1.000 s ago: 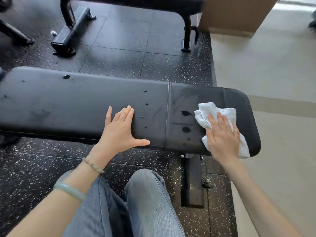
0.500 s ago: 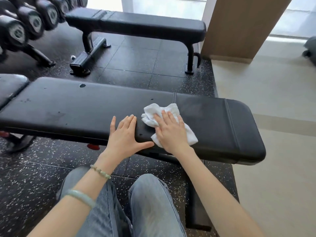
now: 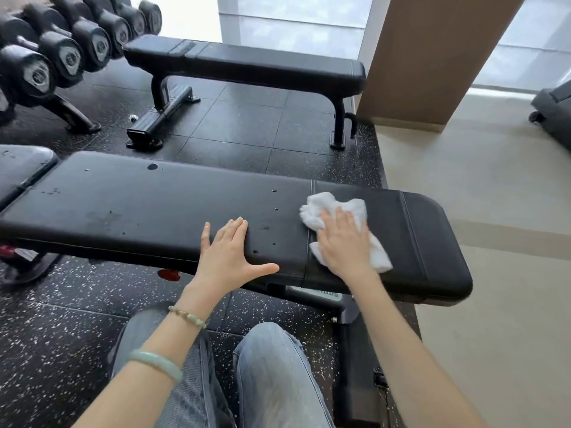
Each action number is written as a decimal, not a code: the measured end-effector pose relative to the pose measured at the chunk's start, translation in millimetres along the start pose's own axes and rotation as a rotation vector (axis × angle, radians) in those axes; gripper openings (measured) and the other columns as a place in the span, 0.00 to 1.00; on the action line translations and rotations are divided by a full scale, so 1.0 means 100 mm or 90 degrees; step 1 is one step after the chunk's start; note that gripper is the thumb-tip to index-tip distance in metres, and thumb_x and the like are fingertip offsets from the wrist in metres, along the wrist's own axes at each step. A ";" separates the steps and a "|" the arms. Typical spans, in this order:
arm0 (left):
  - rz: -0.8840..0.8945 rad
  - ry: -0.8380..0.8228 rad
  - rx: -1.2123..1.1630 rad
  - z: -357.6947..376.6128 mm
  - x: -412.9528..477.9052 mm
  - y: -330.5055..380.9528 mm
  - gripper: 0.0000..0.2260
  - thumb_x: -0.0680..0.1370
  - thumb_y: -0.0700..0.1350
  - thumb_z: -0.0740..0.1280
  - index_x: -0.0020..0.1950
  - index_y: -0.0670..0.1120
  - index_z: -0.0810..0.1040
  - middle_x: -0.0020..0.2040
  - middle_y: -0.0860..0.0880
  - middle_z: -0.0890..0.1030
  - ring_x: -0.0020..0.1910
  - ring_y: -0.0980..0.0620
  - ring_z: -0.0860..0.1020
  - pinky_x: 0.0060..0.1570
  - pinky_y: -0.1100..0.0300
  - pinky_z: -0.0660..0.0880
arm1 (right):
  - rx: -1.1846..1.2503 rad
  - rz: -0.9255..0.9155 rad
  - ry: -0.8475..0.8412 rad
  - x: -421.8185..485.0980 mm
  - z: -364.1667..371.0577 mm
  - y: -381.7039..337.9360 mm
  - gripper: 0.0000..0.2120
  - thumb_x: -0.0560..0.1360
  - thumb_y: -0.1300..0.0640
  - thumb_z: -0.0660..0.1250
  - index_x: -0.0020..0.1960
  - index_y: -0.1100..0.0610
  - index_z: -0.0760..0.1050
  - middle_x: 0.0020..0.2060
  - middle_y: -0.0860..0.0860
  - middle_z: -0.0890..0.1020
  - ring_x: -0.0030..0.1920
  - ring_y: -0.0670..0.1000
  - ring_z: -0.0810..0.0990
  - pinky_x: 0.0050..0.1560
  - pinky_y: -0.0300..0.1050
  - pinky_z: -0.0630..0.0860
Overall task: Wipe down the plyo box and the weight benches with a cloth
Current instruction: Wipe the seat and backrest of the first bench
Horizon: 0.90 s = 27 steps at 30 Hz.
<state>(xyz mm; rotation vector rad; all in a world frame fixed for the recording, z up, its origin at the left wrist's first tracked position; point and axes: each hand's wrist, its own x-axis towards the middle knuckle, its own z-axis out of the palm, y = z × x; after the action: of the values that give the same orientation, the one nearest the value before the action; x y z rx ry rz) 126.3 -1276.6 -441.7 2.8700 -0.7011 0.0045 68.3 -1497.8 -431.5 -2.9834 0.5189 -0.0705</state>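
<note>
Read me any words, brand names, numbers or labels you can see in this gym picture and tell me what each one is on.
Nothing reads clearly.
Plate on the near bench's frame: pale lettering, partly hidden under the pad, too blurred to quote.
Dumbbell end caps: round markings, too small and blurred.
Red and white sticker under the bench's left end: print too small.
White cloth, far bench: no text shows.

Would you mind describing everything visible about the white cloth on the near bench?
The white cloth looks like soft terry fabric, crumpled and bunched, not folded. It lies on the black padded top of the near bench, over the cross seam toward its right end. The right hand presses flat on its middle, fingers spread, so only its far and near-right edges show. The left hand rests apart from it.
</note>
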 end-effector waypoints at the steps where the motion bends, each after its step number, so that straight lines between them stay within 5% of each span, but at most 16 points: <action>1: -0.001 -0.001 0.000 0.00 0.00 0.00 0.55 0.59 0.81 0.52 0.76 0.47 0.55 0.77 0.52 0.56 0.75 0.55 0.50 0.72 0.46 0.35 | 0.009 -0.029 -0.010 0.01 0.01 -0.15 0.25 0.80 0.49 0.45 0.76 0.50 0.54 0.75 0.54 0.56 0.75 0.54 0.52 0.72 0.55 0.48; 6: -0.008 -0.002 -0.009 -0.01 0.01 0.01 0.56 0.57 0.80 0.51 0.76 0.47 0.56 0.76 0.52 0.57 0.75 0.55 0.51 0.71 0.45 0.36 | 0.019 -0.128 -0.038 -0.09 0.03 -0.29 0.24 0.81 0.52 0.49 0.77 0.49 0.51 0.77 0.51 0.51 0.76 0.52 0.48 0.73 0.52 0.43; 15: -0.019 -0.015 -0.014 -0.01 0.01 0.01 0.57 0.56 0.81 0.49 0.76 0.48 0.54 0.77 0.54 0.55 0.75 0.57 0.49 0.71 0.46 0.34 | 0.029 0.100 -0.026 0.63 -0.05 0.57 0.21 0.79 0.50 0.49 0.72 0.46 0.59 0.74 0.50 0.59 0.73 0.55 0.54 0.70 0.63 0.52; 20: -0.024 -0.019 -0.011 -0.02 0.01 0.02 0.57 0.56 0.81 0.49 0.77 0.49 0.53 0.77 0.54 0.54 0.75 0.57 0.48 0.71 0.45 0.34 | 0.038 0.041 -0.061 1.02 -0.03 0.34 0.21 0.78 0.47 0.51 0.71 0.45 0.59 0.74 0.51 0.59 0.74 0.54 0.54 0.70 0.62 0.51; 23: -0.024 -0.017 -0.017 -0.02 0.02 0.03 0.57 0.55 0.81 0.49 0.77 0.49 0.54 0.77 0.54 0.55 0.75 0.57 0.49 0.71 0.46 0.34 | 0.028 -0.055 -0.048 0.78 -0.01 0.19 0.23 0.78 0.46 0.53 0.72 0.47 0.59 0.74 0.53 0.59 0.73 0.54 0.56 0.69 0.62 0.55; 27: -0.026 -0.010 -0.022 -0.02 0.02 0.03 0.57 0.55 0.81 0.50 0.76 0.49 0.54 0.77 0.54 0.55 0.75 0.57 0.49 0.71 0.46 0.34 | 0.057 -0.130 -0.054 0.22 0.03 -0.07 0.22 0.81 0.50 0.49 0.75 0.47 0.57 0.77 0.51 0.53 0.76 0.52 0.50 0.72 0.57 0.48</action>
<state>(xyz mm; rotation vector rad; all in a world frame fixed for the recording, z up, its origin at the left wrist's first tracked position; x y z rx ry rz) 126.5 -1280.1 -439.3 2.8541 -0.6396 -0.0347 91.8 -1498.6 -433.2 -2.9259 0.1958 0.0150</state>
